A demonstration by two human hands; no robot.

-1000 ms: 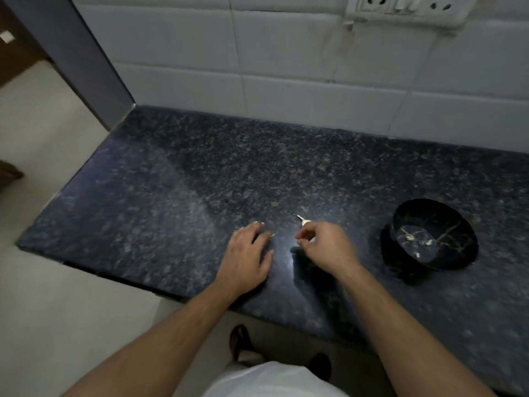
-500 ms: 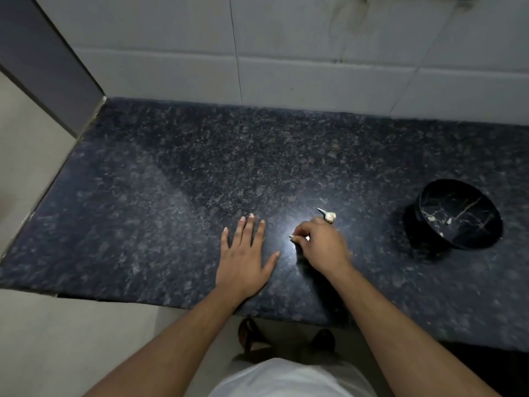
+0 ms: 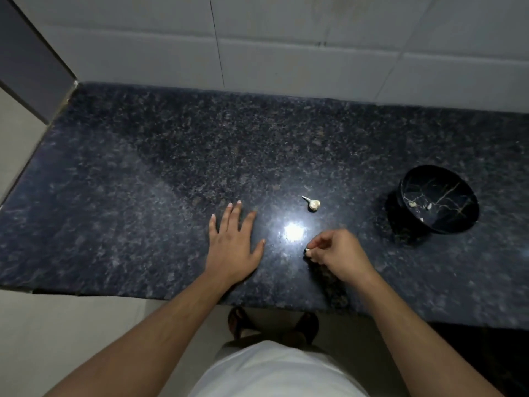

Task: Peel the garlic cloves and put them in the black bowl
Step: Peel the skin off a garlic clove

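A small pale garlic piece with a stem (image 3: 312, 204) lies on the dark granite counter (image 3: 143, 173), beyond and between my hands. My left hand (image 3: 232, 245) rests flat on the counter, fingers straight and spread. My right hand (image 3: 335, 253) is curled, and its fingertips pinch a tiny white garlic clove (image 3: 308, 250) just above the counter. The black bowl (image 3: 438, 199) with gold veins stands to the right and holds a few small white bits.
A white tiled wall (image 3: 286, 53) runs behind the counter. The counter's front edge lies just below my hands, and its left end meets a grey panel (image 3: 31, 61). My sandalled feet show on the floor below.
My right hand has drawn back toward the front edge and to the right, away from the stemmed garlic piece, pinching the small clove. My left hand stays flat.
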